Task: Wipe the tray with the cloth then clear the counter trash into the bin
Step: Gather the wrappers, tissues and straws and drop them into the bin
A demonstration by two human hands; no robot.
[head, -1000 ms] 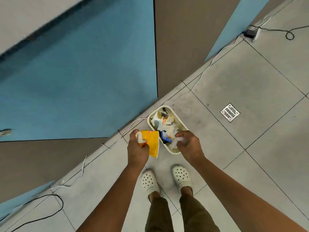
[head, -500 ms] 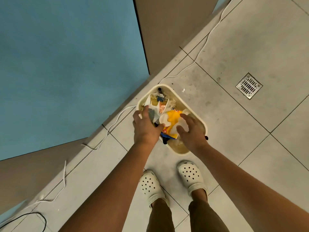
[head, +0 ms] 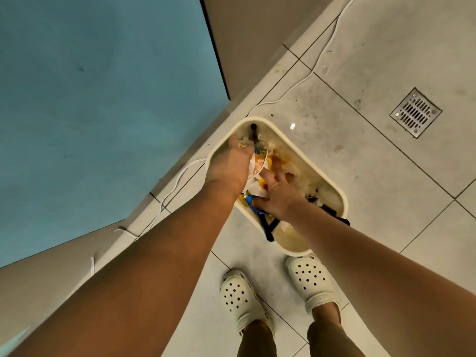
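At your 9 o'clock a blue wall panel (head: 98, 104) fills the view, with a white cable (head: 180, 176) trailing along the floor at its foot. Your left hand (head: 231, 166) reaches down into the bin (head: 293, 140) at about 11 o'clock from your feet, palm down over the trash (head: 260, 163); its fingers are hidden under the hand, so you cannot tell whether they grip anything. Just beside it, toward 1 o'clock, your right hand (head: 278, 195) lies inside the bin with its fingers (head: 269, 177) spread and fairly straight, pressing on the wrappers, the thumb against a blue packet (head: 253, 202). The trash sits in the bin's upper half: white paper, orange and yellow wrappers and pale crumpled scraps, touching both hands. The cream, rounded bin stands on the grey floor tiles (head: 386, 176) right in front of your white perforated clogs (head: 310, 279), its near rim just beside the right shoe. A black strut (head: 270, 225) shows at the bin's near end. Well apart at 2 o'clock is a square metal floor drain (head: 416, 112).
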